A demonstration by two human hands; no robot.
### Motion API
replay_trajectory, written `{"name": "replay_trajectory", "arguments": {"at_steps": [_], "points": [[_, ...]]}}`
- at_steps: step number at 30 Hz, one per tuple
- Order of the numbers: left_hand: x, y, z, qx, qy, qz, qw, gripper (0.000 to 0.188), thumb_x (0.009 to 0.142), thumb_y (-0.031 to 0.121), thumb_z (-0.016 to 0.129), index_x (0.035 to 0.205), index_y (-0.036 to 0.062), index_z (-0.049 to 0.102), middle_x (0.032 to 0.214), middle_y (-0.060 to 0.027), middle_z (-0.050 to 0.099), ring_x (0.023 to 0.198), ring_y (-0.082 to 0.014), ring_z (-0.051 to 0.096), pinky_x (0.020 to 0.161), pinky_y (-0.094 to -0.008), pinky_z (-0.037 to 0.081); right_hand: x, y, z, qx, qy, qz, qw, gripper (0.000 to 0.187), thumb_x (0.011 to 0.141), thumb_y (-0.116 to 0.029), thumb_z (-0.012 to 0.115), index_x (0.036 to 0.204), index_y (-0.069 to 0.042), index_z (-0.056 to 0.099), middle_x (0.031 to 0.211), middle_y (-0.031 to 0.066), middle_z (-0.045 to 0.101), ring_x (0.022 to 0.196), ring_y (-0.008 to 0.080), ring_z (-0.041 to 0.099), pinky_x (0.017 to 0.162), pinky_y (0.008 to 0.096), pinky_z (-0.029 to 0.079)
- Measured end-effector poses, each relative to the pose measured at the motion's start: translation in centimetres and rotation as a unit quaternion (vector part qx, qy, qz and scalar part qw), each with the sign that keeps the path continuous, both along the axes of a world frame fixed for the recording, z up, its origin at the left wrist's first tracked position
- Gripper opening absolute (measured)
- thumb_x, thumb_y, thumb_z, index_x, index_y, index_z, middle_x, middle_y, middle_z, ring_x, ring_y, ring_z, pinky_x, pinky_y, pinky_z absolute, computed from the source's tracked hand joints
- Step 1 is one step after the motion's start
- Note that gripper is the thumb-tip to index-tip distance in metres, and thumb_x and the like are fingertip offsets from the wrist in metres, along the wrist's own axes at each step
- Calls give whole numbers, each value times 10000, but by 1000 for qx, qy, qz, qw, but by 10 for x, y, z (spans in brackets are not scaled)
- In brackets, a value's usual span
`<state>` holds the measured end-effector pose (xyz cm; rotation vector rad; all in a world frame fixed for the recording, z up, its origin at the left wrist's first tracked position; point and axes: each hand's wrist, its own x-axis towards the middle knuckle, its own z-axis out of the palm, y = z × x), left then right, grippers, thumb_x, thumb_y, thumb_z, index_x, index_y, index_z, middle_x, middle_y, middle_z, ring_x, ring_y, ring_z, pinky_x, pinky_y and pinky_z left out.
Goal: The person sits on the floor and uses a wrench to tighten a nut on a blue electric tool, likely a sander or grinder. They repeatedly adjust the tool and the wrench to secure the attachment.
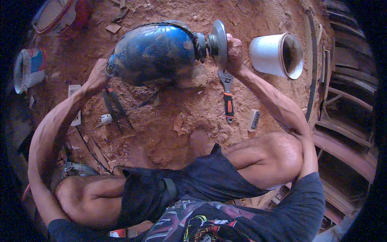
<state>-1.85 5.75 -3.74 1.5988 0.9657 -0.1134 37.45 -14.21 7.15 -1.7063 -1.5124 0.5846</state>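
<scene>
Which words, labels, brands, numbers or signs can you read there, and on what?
None is readable.
Blue machine: scuffed and dirty, no legible marking.
Wrench: any marking is too small to read.
Left bucket: coloured patches, too blurred to read.
Shirt: bright print, no legible words.

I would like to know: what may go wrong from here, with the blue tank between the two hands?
1. The rounded blue tank might roll or slip, as the left hand and right hand are only at its two ends; bare feet are nearby.
2. Loose dirt on the ground might get into the exposed thread beside the metal disc.
3. The wrench lies close to the right wrist and might be knocked.
</scene>
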Motion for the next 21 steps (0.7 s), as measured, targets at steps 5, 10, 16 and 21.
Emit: {"name": "replay_trajectory", "arguments": {"at_steps": [5, 10, 16, 21], "points": [[4, -25, 54, 133, 2, -51, 990, 238, 845, 207, 551, 857, -24, 602, 629, -71, 534, 573, -138, 432, 530, -364, 404, -10, 3, 3, -74, 165, -43, 983, 509, 999, -399, 327, 694, -51, 538, 634, 37, 586, 526, 118, 492, 485, 301, 394], [-5, -32, 48, 202, -145, -42, 968, 293, 871, 254, 490, 849, -22, 588, 625, -86, 521, 574, -156, 437, 544, -380, 412, -12, 0, -1, -143, 298, -57, 942, 541, 991, -477, 321, 724, -78, 571, 649, 29, 571, 586, 120, 508, 517, 304, 399], [5, -36, 49, 61, -118, -3, 991, 358, 913, 323, 474, 889, -15, 592, 676, -54, 553, 622, -146, 441, 573, -348, 408, 23, -96, -23, -356, -174, -53, 917, 450, 897, -466, 522, 888, -17, 512, 812, 191, 616, 753, 356, 623, 646, 464, 468], [-4, -35, 32, 117, -141, 57, 982, 374, 932, 341, 451, 950, -13, 571, 762, -69, 546, 712, -154, 473, 651, -322, 414, 12, -142, -36, -416, -230, -32, 879, 677, 772, -427, 675, 1196, -35, 322, 979, 279, 609, 883, 450, 613, 718, 543, 489]]}}
